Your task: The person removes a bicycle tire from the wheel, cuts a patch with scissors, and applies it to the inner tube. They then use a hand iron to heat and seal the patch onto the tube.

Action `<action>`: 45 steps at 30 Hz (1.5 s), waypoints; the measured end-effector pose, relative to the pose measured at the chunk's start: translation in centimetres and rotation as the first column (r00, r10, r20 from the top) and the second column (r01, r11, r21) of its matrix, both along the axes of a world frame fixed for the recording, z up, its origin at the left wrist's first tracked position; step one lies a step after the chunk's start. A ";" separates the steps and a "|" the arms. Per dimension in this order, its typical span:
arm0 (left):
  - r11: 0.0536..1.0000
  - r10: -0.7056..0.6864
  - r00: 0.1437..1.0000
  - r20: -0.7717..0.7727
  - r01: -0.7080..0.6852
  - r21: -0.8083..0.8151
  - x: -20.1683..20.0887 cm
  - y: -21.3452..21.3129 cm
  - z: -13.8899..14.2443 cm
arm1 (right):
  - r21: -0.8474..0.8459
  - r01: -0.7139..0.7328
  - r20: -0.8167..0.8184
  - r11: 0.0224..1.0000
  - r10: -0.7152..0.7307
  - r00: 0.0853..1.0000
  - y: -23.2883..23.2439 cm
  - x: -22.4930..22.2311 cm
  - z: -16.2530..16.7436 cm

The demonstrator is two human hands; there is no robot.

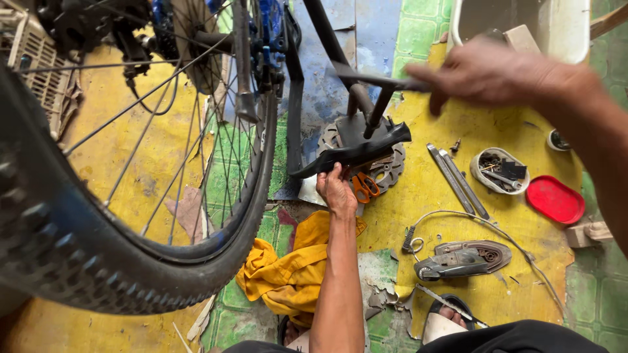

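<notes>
A bicycle wheel (131, 196) fills the frame's left. At centre, a black plastic mudguard piece (356, 151) runs lower left to upper right — the left hand (336, 189) pinches its lower edge. Above it, the right hand (487, 72) closes on a thin dark tool (373, 80).

There is only one view, from a camera on the person's head. It looks steeply down at the floor (131, 150) from close above, facing forward past the person's own forearms. A bicycle wheel (124, 216) stands very near the lens at the left.
</notes>
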State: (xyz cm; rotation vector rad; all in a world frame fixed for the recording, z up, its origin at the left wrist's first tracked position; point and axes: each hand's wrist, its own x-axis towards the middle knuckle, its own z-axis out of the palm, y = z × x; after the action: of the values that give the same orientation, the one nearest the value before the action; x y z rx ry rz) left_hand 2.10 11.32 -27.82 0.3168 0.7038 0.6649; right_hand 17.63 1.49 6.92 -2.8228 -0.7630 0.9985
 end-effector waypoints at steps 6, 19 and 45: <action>0.999 -0.035 0.998 -0.043 0.033 -0.033 -0.5 -0.2 -0.1 | 0.109 -0.021 0.256 0.994 -0.008 0.967 4.3 1.4 -2.7; 0.988 -0.121 0.991 -0.059 0.114 -0.109 -1.1 0.2 -0.3 | -0.097 -0.148 0.113 0.984 0.159 0.981 1.7 -5.8 1.0; 0.956 0.138 0.883 -0.448 0.000 0.294 -25.5 -2.9 2.1 | 0.640 0.410 -0.691 0.650 0.253 0.677 5.7 -28.0 -33.4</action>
State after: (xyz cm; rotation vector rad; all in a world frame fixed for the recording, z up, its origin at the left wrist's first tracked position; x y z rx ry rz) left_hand -23.39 8.46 -25.76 0.7400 1.0841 0.7712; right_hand -10.41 7.20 -26.44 -1.4839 -0.6769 1.2596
